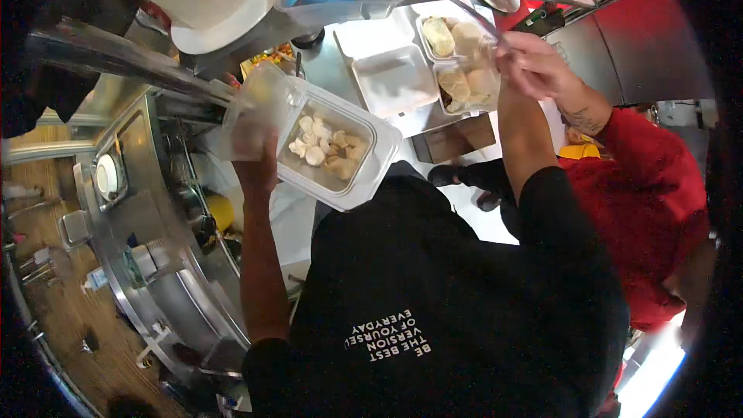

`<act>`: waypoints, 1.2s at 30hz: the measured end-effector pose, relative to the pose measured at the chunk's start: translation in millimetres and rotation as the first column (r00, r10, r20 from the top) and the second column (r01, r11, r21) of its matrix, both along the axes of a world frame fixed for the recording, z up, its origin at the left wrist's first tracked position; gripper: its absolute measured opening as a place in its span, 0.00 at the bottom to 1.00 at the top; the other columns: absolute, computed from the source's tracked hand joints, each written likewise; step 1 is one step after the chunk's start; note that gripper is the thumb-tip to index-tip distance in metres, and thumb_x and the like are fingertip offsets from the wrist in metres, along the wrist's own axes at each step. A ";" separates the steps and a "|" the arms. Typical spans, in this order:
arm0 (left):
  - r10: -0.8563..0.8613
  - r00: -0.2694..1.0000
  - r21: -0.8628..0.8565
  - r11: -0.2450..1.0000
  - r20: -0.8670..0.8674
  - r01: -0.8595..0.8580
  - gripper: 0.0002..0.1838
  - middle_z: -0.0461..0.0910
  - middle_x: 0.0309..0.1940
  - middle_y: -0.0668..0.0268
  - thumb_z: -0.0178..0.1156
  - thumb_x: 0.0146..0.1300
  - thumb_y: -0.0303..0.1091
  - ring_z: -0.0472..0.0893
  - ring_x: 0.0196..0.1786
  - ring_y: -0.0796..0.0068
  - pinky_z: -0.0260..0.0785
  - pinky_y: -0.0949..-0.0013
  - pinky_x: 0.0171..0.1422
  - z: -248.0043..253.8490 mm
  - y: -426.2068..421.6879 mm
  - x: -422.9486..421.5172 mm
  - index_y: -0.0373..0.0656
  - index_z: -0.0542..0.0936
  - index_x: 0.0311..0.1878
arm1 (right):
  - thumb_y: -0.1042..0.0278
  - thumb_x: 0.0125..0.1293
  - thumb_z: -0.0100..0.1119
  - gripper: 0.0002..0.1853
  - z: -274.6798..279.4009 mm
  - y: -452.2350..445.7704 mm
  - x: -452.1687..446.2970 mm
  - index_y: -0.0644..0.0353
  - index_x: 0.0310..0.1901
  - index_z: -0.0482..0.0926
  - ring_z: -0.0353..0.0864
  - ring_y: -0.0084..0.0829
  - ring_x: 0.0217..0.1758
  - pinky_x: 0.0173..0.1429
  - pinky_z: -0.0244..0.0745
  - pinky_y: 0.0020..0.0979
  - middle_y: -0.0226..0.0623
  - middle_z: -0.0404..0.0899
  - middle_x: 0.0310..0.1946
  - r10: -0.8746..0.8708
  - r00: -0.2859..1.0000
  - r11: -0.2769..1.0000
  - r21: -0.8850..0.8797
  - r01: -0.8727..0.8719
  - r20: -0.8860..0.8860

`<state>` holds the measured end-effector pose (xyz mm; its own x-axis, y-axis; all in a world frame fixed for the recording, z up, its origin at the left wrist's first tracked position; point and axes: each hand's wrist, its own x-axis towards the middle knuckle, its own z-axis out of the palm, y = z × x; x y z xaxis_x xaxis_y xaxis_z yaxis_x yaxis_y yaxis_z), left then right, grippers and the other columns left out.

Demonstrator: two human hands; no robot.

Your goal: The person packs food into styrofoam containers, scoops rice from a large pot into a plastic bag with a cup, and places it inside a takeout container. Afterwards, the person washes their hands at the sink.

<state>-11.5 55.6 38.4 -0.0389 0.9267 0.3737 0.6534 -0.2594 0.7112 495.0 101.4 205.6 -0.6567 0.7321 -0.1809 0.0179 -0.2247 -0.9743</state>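
– Black T-shirt (464, 286) fills the near view, white lettering upside down. Where's the tub?

– White tub (383, 143) is just beyond the shirt's front, tilted, on the left-hand side, short of the worktop (340, 73). Pale rounded pieces (316, 143) inside, bunched in the middle.

– State of the hands?

– Left hand (255, 143) is at the tub's left edge and looks to be grasping a clear container (267, 93). Blur hides the fingers; cannot tell how much of the tub it carries. Right forearm (522, 135) reaches forward, but a co-worker's hand (542, 70) overlaps its end, so cannot tell what the right hand does.

– Handling guess?

– Tub: probably light, fairly stiff plastic, rim may flex. Pieces look soft, maybe moist, liable to slide and shift the balance. Clear container: likely thin, slick, easily dented.

– Best hold?

– Tub: palm under the base, thumb over the broad rim, or both long sides. One corner alone would let it twist. Container: light pinch on the wall.

– Neighbours?

– Open foam box (395, 81) on the worktop beyond the tub, filled boxes (468, 85) just right of it. Foam probably crushes easily.
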 end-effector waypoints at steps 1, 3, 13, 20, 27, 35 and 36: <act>0.020 0.999 0.001 1.000 -0.029 -0.020 0.17 0.76 0.47 0.55 0.64 0.59 0.34 0.74 0.53 0.54 0.64 0.56 0.62 6.5 -0.6 3.1 0.36 0.75 0.49 | 0.57 0.70 0.52 0.22 4.6 -7.7 17.3 0.64 0.57 0.71 0.71 0.17 0.17 0.20 0.67 0.19 0.32 0.76 0.23 -0.013 1.000 1.000 -0.012 0.013 0.015; 0.057 0.998 -0.051 0.997 0.012 -0.056 0.17 0.76 0.47 0.54 0.64 0.60 0.35 0.74 0.53 0.53 0.63 0.56 0.63 17.2 -2.5 9.9 0.35 0.75 0.48 | 0.56 0.69 0.54 0.23 16.7 -33.2 43.7 0.63 0.58 0.72 0.73 0.21 0.18 0.21 0.71 0.25 0.32 0.75 0.20 -0.140 0.990 0.987 -0.072 0.141 0.016; 0.047 0.999 -0.084 0.995 0.016 -0.045 0.22 0.74 0.53 0.51 0.63 0.63 0.40 0.71 0.58 0.49 0.60 0.53 0.66 7.8 -2.0 4.3 0.34 0.74 0.54 | 0.55 0.67 0.56 0.21 -283.2 76.5 161.1 0.61 0.55 0.76 0.77 0.28 0.27 0.31 0.75 0.31 0.33 0.76 0.26 -0.897 0.439 0.414 -0.250 0.875 0.055; 0.062 0.998 -0.065 0.996 0.029 -0.060 0.23 0.73 0.53 0.51 0.65 0.63 0.38 0.72 0.58 0.52 0.62 0.55 0.66 9.0 -1.8 5.3 0.33 0.73 0.55 | 0.51 0.64 0.59 0.24 -336.4 89.3 255.3 0.60 0.54 0.77 0.80 0.32 0.41 0.46 0.78 0.34 0.34 0.79 0.40 -0.910 0.415 0.409 -0.196 0.891 -0.011; 0.017 0.999 0.004 1.000 0.031 -0.017 0.20 0.74 0.52 0.53 0.64 0.62 0.35 0.72 0.58 0.54 0.63 0.56 0.65 4.0 -0.6 4.3 0.34 0.74 0.53 | 0.52 0.64 0.60 0.24 -281.0 79.8 200.9 0.61 0.56 0.76 0.80 0.30 0.44 0.50 0.78 0.32 0.34 0.79 0.44 -0.644 0.735 0.741 -0.068 0.668 0.210; 0.005 0.992 -0.039 0.999 0.128 0.000 0.18 0.74 0.52 0.53 0.63 0.65 0.36 0.73 0.56 0.54 0.63 0.55 0.64 18.1 -4.7 11.1 0.34 0.75 0.53 | 0.54 0.65 0.61 0.25 -278.7 92.8 133.3 0.63 0.58 0.76 0.81 0.28 0.48 0.54 0.77 0.29 0.34 0.80 0.48 -0.317 0.940 0.914 -0.222 0.338 0.129; 0.002 0.996 -0.031 1.000 0.092 0.001 0.18 0.74 0.52 0.53 0.63 0.65 0.36 0.73 0.56 0.54 0.63 0.56 0.64 18.0 -4.7 10.4 0.34 0.75 0.53 | 0.58 0.64 0.61 0.22 -267.9 88.6 117.3 0.65 0.54 0.78 0.82 0.26 0.41 0.44 0.78 0.26 0.33 0.81 0.42 -0.411 0.912 0.853 -0.351 0.387 0.006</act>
<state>-1.1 50.9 56.4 -0.0722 0.9379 0.3394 0.5845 -0.2360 0.7763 612.3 190.0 -62.3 -0.3408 0.8359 -0.4303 -0.2060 -0.5130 -0.8333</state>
